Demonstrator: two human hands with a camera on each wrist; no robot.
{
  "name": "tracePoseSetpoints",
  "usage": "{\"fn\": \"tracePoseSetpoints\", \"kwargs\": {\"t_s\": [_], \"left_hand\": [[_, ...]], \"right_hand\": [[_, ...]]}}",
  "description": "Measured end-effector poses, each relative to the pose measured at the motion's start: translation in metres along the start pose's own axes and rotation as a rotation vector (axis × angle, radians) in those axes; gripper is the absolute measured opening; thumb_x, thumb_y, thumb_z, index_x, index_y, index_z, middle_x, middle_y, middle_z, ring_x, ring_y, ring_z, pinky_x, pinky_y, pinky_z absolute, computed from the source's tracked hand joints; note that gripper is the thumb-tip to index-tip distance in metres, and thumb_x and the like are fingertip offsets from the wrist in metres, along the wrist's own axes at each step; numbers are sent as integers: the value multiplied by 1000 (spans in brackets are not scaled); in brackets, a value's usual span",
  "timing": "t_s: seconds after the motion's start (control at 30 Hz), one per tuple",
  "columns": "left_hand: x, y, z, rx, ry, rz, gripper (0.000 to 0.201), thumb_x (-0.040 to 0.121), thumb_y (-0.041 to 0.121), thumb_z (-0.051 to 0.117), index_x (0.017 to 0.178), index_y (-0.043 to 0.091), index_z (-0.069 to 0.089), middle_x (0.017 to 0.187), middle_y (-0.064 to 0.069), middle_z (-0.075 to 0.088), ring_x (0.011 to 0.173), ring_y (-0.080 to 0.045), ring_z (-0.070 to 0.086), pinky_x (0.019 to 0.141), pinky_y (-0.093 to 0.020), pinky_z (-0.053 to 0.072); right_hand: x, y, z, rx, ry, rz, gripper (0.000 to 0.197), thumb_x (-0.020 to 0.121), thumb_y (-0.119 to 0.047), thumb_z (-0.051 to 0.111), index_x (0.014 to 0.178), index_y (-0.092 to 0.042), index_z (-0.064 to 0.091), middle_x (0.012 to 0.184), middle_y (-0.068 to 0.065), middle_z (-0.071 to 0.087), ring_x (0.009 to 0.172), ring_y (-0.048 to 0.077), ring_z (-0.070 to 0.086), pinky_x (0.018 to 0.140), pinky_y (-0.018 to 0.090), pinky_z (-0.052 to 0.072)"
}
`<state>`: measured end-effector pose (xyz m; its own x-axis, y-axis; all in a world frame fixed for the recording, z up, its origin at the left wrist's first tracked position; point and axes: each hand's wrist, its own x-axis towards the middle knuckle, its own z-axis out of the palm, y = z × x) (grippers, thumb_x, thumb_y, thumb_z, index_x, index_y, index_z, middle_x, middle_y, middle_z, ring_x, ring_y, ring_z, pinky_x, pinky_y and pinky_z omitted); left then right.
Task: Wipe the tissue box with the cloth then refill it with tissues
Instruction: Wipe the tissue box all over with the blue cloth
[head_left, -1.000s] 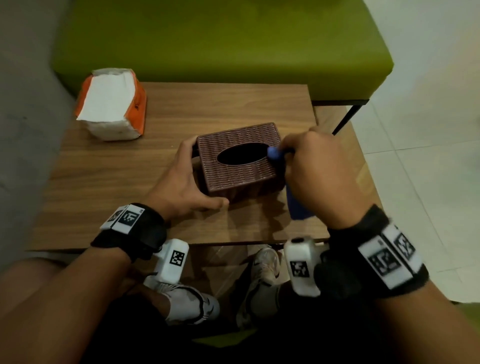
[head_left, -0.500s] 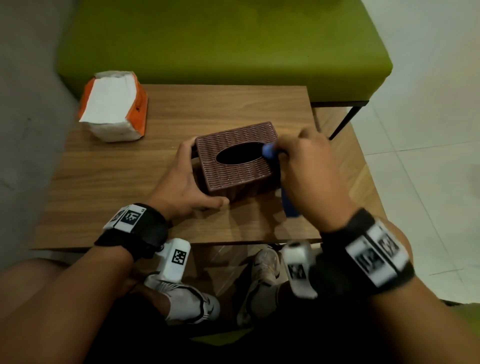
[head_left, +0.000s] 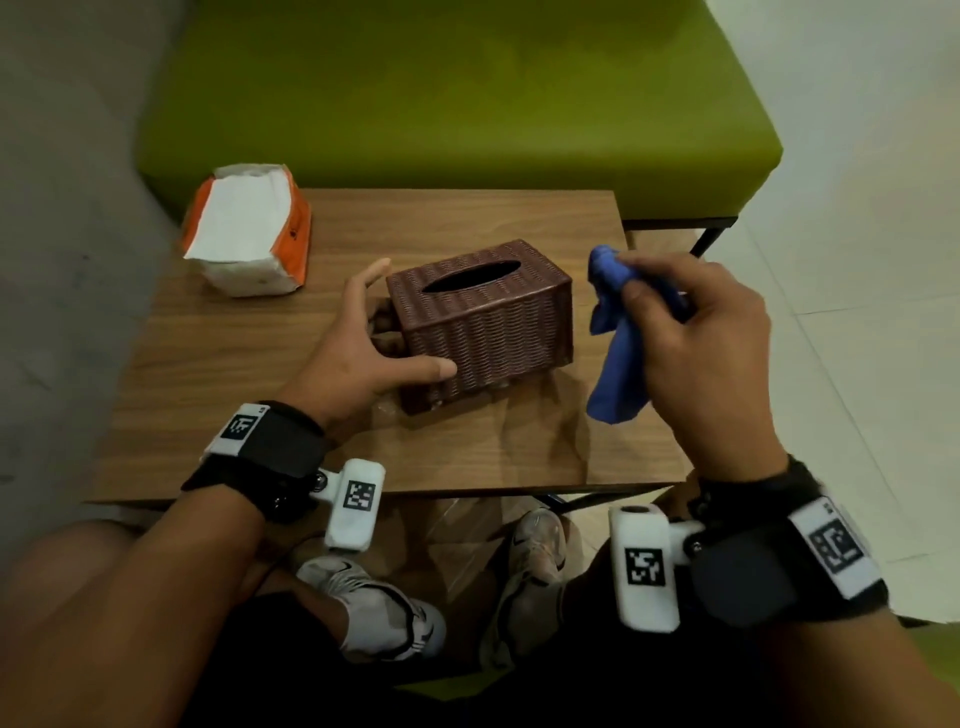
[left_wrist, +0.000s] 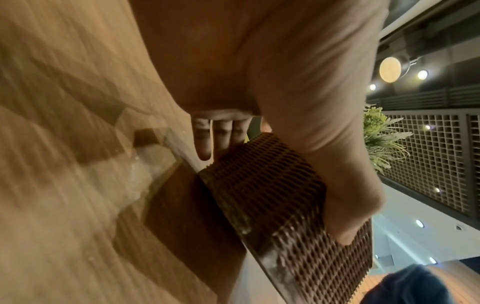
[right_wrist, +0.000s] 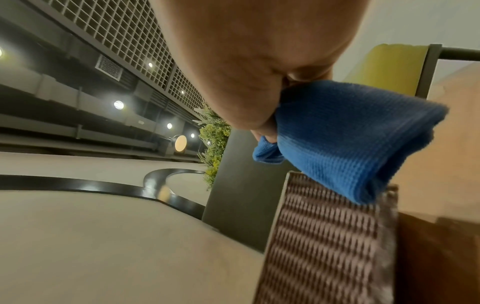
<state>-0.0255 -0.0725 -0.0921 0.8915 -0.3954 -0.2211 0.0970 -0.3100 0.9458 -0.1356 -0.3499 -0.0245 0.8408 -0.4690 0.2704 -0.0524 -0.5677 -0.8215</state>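
Head view, taking the woven brown tissue box (head_left: 480, 322) at the middle of the wooden table (head_left: 249, 395) as the landmark: well to its far left sits the opened orange pack of tissues (head_left: 248, 236). Just left of the box, my left hand (head_left: 358, 348) steadies it, thumb pressed along the near wall, fingers reaching round the left end, forefinger raised. The box looks tipped, its near edge lifted. Just right of the box, apart from it, my right hand (head_left: 701, 332) pinches the bunched blue cloth (head_left: 618, 338), a tail hanging down. To wipe well I judge I should keep the brace firm, flatten the cloth, and stroke along the weave, right end and near wall
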Motion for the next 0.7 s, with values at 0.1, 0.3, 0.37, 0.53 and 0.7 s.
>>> {"fn": "tracePoseSetpoints", "kwargs": {"t_s": [0.1, 0.3, 0.37, 0.53, 0.7], "left_hand": [[-1, 9, -1, -51, 0, -3, 119, 61, 33, 97, 160, 43, 32, 138, 3, 69, 122, -6, 71, 97, -23, 60], [2, 12, -6, -158, -19, -29, 100, 69, 45, 96, 156, 37, 48, 143, 6, 67, 125, -1, 68, 106, -31, 59], [3, 7, -13, -107, -109, -26, 130, 54, 58, 101, 165, 38, 35, 159, 8, 54, 135, 5, 58, 111, -25, 51], [1, -3, -8, 227, -214, 13, 166, 51, 40, 105, 166, 51, -13, 178, 13, 13, 152, 5, 27, 122, -22, 31], [6, -16, -6, 414, 4, 216, 142, 54, 58, 101, 167, 44, 15, 178, 10, 18, 162, -11, 26, 130, -55, 30]], "right_hand": [[6, 9, 18, -4, -27, 12, 25, 100, -23, 67, 120, -30, 79, 114, -8, 75, 110, 7, 66, 100, 39, 54], [17, 11, 43, 44, -98, 62, 28, 102, -23, 65, 128, -28, 74, 122, -10, 74, 116, 7, 68, 101, 40, 57], [24, 8, 44, 32, -97, 80, 26, 101, -24, 66, 125, -29, 74, 118, -14, 74, 111, 5, 68, 97, 38, 58], [41, -2, 47, -9, -133, 164, 16, 102, -28, 65, 114, -36, 71, 95, -13, 70, 98, 13, 70, 82, 34, 58], [48, -3, 50, -44, -132, 134, 19, 101, -27, 66, 117, -30, 75, 107, -3, 76, 100, 15, 71, 86, 39, 61]]}}
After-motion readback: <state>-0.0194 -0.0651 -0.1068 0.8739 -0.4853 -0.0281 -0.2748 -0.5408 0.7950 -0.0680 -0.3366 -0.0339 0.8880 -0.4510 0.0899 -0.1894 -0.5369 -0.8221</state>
